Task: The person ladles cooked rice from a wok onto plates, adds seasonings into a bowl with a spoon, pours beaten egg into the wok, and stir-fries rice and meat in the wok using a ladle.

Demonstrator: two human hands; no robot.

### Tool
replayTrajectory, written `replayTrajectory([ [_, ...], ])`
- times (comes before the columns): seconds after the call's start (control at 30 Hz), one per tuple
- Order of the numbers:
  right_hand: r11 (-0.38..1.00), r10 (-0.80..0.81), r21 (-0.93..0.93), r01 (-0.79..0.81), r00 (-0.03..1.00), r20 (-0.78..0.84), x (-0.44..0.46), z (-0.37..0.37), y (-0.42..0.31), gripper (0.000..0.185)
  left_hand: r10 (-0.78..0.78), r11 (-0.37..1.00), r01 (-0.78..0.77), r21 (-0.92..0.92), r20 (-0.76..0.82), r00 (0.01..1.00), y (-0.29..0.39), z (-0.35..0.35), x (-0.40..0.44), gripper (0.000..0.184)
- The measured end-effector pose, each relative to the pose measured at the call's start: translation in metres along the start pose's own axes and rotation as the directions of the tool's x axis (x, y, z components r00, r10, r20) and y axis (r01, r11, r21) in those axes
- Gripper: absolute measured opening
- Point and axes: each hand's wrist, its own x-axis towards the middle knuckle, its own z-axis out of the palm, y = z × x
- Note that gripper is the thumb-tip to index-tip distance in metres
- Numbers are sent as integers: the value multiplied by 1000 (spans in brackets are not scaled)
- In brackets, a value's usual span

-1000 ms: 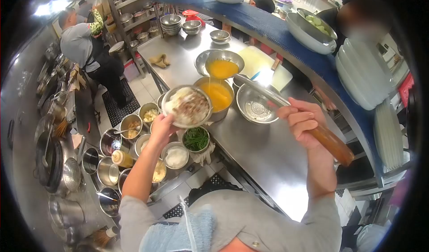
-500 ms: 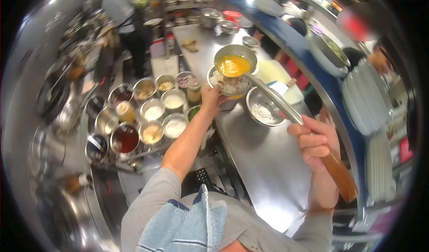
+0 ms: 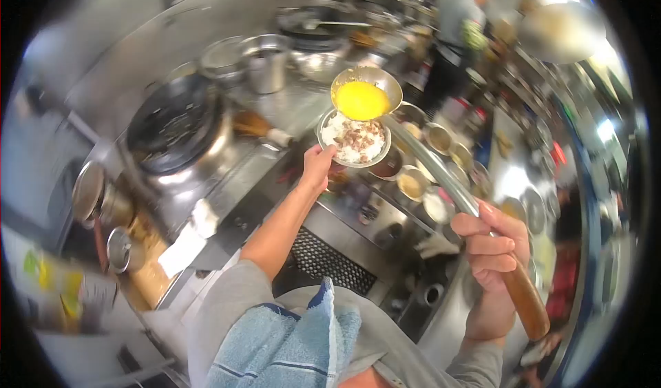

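Note:
My left hand (image 3: 318, 168) is closed on the near-left rim of a metal bowl (image 3: 353, 164). White rice with brown chopped bits (image 3: 358, 140) fills the bowl. Fingers of my right hand (image 3: 492, 240) wrap around a long-handled ladle (image 3: 441, 171), near where its metal shaft meets the wooden grip. Its cup holds bright yellow liquid, which looks like beaten egg (image 3: 362, 101). The ladle's cup overlaps the bowl's far edge in the view; I cannot tell whether they touch.
A large dark wok (image 3: 175, 130) sits on the stove at left, with a metal pot (image 3: 265, 64) behind. Several ingredient tins (image 3: 413, 183) stand right of the bowl. Another person (image 3: 458, 23) stands at the back right. A white cloth (image 3: 182, 250) lies on the left counter edge.
My body and view have turned left, from the steel counter toward the stove. The bowl and the filled ladle have come along, held in the same hands.

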Motion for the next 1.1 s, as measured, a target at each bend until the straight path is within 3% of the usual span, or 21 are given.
replayTrajectory([
  [0.2, 910, 382, 111, -399, 912, 149, 187, 30, 41, 47, 234, 970, -241, 25, -344, 909, 126, -171, -45, 26],
  [0.33, 761, 589, 160, -629, 773, 235, 335, 6, 75, 42, 263, 961, -265, 80, -569, 779, 157, -269, -104, 28],
  [0.43, 710, 691, 63, -701, 711, 133, 446, -23, 102, 32, 261, 959, -260, 113, -708, 656, 148, -316, -165, 28],
  [0.5, 684, 715, -192, -704, 699, -15, 518, -53, 121, 26, 257, 939, -337, 65, -784, 565, 130, -331, -198, 29],
  [0.53, 628, 654, -488, -606, 751, -90, 544, -62, 133, 27, 236, 939, -340, 51, -817, 526, 121, -336, -212, 30],
  [0.6, 275, 498, -911, -306, 856, -137, 580, -76, 155, 31, 194, 933, -359, 22, -871, 451, 104, -335, -235, 30],
  [0.7, -89, 360, -996, 3, 933, -29, 598, -84, 167, 44, 152, 909, -417, -8, -924, 350, 88, -322, -247, 30],
  [0.73, -150, 348, -986, 71, 937, 15, 598, -78, 162, 57, 135, 904, -428, -18, -937, 324, 80, -318, -249, 30],
  [0.83, -138, 342, -979, 151, 935, 96, 592, -52, 140, 61, 120, 907, -422, -3, -957, 265, 62, -303, -246, 28],
  [0.93, 210, 440, -975, -76, 898, 25, 596, -25, 121, 59, 116, 910, -414, -1, -959, 258, 68, -273, -220, 26],
  [1.07, 92, 565, -983, -162, 821, -82, 626, -60, 110, 59, 128, 929, -369, -14, -925, 357, 67, -249, -161, 26],
  [1.1, 38, 590, -993, -112, 804, -68, 638, -70, 115, 59, 115, 936, -349, -32, -913, 392, 60, -246, -143, 26],
])
